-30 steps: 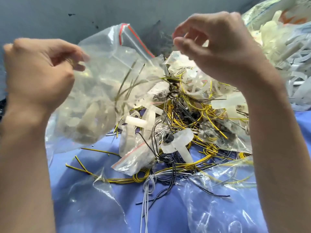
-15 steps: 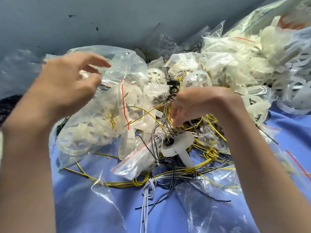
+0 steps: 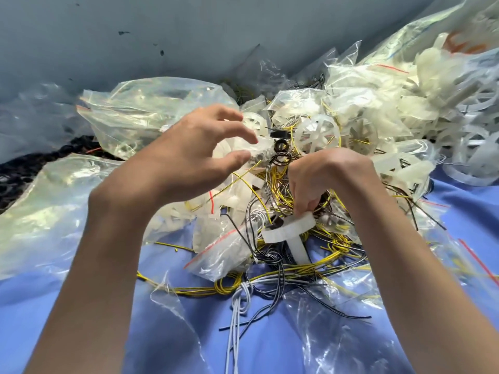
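Right hand point(image 3: 324, 179) pinches white plastic piece point(image 3: 290, 230) beneath fingertips; left hand point(image 3: 189, 157) spread, empty.

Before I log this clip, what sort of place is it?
Probably a small-parts assembly or packing bench: zip bags of white plastic wheels and loose yellow and black wires heaped on a blue cloth.

Wire tangle point(image 3: 279, 184) lies on the cloth point(image 3: 475, 225) (mid-pile), bags point(image 3: 151, 109) left, wheels point(image 3: 316, 130) behind, T-piece point(image 3: 290, 229) in front.
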`<state>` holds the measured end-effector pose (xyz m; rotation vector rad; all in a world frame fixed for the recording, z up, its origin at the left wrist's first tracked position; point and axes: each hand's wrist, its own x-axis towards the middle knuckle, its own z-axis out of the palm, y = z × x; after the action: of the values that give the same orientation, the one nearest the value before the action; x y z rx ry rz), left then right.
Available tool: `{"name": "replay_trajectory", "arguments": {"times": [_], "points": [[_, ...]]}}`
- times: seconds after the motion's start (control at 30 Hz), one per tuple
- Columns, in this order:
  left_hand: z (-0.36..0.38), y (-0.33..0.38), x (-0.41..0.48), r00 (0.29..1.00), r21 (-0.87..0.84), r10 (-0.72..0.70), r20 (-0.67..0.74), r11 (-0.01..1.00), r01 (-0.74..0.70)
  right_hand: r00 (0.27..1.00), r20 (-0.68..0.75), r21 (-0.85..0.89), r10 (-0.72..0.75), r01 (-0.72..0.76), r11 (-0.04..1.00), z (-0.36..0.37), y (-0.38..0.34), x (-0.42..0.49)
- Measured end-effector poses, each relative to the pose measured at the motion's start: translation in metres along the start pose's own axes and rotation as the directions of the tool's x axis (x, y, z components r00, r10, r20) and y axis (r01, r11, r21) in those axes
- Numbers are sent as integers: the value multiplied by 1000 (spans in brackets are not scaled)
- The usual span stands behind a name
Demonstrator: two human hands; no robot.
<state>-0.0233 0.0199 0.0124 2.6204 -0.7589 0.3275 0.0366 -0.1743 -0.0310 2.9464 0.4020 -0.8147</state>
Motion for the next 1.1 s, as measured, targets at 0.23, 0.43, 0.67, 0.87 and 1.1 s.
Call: {"name": "replay_trajectory", "arguments": {"times": [0.23, 0.43, 0.67, 0.87, 1.1], "points": [[5, 1, 2, 1000, 2, -16, 21, 1000, 16, 952, -191, 93, -238, 259, 961, -15, 9, -29], [11, 7, 4, 1000, 18, 13, 17, 1000, -14, 806, -547, 290, -227, 436, 852, -27, 20, -44], [21, 11, 8, 994, 72, -104, 19, 992, 102, 688, -713, 386, -137, 548, 742, -32, 24, -48], [27, 15, 9, 982, 81, -185, 28, 980, 182, 641, -766, 437, -54, 580, 687, -37, 29, -60], [41, 10, 14, 979, -73, -178, 101, 980, 186, 606, -795, 518, 22, 660, 544, -38, 34, -65]]}}
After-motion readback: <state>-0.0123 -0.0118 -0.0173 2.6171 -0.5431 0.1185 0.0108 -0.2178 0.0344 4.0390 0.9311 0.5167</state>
